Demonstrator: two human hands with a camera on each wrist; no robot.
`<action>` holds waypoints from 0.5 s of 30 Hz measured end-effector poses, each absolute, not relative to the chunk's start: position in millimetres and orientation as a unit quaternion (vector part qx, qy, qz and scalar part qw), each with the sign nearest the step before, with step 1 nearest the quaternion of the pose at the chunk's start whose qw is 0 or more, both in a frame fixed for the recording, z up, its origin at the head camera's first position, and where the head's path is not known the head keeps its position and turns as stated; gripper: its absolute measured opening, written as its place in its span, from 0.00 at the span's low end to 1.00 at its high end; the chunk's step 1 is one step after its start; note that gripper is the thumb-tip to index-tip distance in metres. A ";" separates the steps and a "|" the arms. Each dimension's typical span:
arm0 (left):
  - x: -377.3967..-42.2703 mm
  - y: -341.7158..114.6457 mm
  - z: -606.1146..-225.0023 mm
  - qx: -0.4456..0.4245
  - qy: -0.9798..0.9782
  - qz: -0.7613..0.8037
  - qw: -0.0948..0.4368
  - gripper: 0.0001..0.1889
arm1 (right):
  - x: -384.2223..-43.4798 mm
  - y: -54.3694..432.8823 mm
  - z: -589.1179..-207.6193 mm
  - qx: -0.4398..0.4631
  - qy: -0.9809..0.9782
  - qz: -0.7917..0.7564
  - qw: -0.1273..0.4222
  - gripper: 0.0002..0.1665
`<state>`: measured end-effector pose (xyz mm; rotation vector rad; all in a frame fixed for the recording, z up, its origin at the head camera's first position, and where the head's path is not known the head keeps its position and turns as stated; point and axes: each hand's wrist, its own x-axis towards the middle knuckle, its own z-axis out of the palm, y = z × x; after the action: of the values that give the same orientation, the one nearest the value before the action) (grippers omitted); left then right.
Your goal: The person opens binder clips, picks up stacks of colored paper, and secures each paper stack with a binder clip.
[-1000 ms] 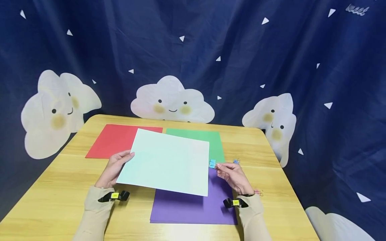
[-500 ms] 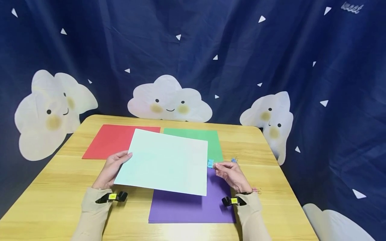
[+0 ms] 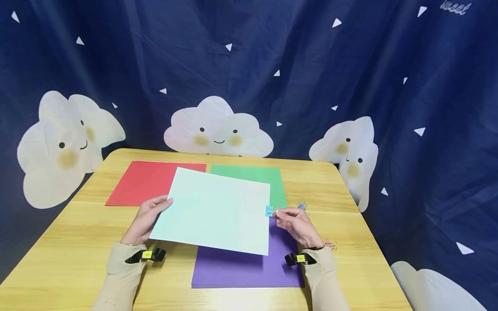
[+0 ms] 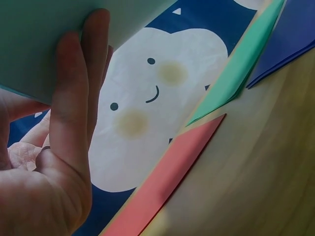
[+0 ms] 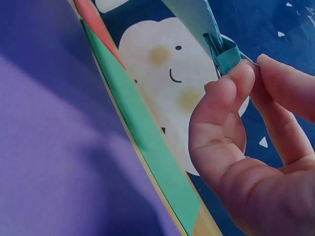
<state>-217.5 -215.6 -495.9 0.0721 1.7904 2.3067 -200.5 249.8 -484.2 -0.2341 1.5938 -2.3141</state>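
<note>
A pale mint sheet of paper (image 3: 214, 211) is held tilted above the table. My left hand (image 3: 147, 218) grips its left edge, thumb on top; in the left wrist view the fingers (image 4: 71, 93) lie straight along its underside. My right hand (image 3: 297, 224) pinches the wire handles of a light blue binder clip (image 3: 269, 211) between thumb and fingertips. In the head view this clip overlaps the sheet's right edge. The right wrist view shows the binder clip (image 5: 228, 58) with its mouth at the paper's edge (image 5: 209, 19).
Red paper (image 3: 134, 185) lies back left and green paper (image 3: 277, 190) back centre. Purple paper (image 3: 245, 272) is under the held sheet, near the table's front. Right of my hand lie another blue binder clip (image 3: 301, 207) and a pink one (image 3: 330, 244). A dark blue curtain (image 3: 249, 26) hangs behind.
My right hand has brought the blue binder clip leftward, from beside the sheet's right edge to overlapping it. The sheet has shifted slightly toward the clip in the last half second.
</note>
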 end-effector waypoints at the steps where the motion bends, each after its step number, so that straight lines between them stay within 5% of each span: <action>1: -218.0 -214.9 -496.4 0.027 0.607 0.787 0.112 0.07 | -200.5 249.7 -483.9 -0.080 0.560 -0.809 0.160 0.17; 15: -219.2 -207.8 -498.8 0.036 0.603 0.786 0.130 0.06 | -202.0 251.1 -483.8 -0.070 0.570 -0.802 0.163 0.15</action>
<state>-219.2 -207.8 -498.8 0.1059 1.7510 2.2851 -202.0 251.1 -483.8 -0.1982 1.6261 -2.2876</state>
